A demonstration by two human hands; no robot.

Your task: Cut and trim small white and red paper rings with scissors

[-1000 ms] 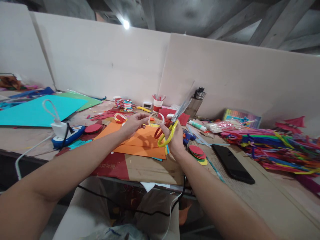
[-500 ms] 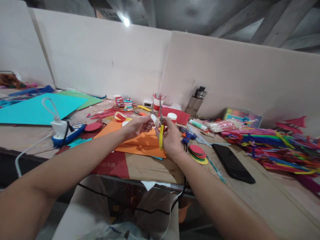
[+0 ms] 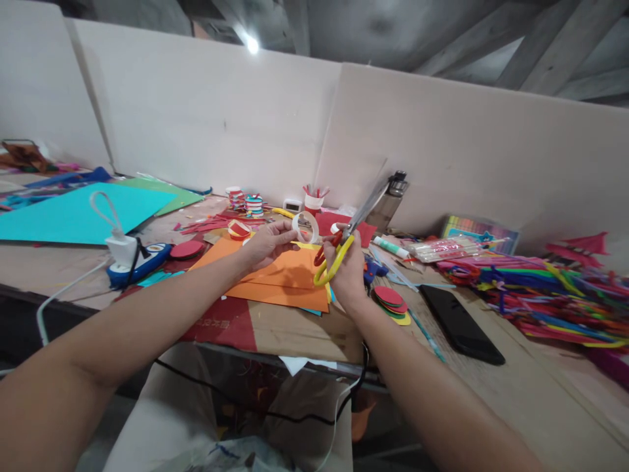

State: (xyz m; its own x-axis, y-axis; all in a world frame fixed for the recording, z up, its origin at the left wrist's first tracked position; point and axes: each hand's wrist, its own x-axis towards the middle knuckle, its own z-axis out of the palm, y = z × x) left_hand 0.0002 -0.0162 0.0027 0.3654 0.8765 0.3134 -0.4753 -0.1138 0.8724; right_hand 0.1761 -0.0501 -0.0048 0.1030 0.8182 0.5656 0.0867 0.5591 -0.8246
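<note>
Between the fingertips of my left hand is a thin white ring, its open side turned toward me. My right hand holds a pair of scissors with yellow and red handles, the blades pointing up and to the right. Both hands are raised over orange paper sheets on the cardboard-covered table. Behind the hands stands a red and white cup with thin sticks in it. A red sheet lies partly hidden behind the scissors.
A black phone and stacked coloured paper discs lie at right, near a heap of pipe cleaners. Leftward are a blue power strip with a white plug and a turquoise sheet. A bottle stands at the back.
The scissors have swung from nearly upright to leaning right, and both handles now show. My hands have moved apart slightly. The white piece in my left hand now shows as a round ring.
</note>
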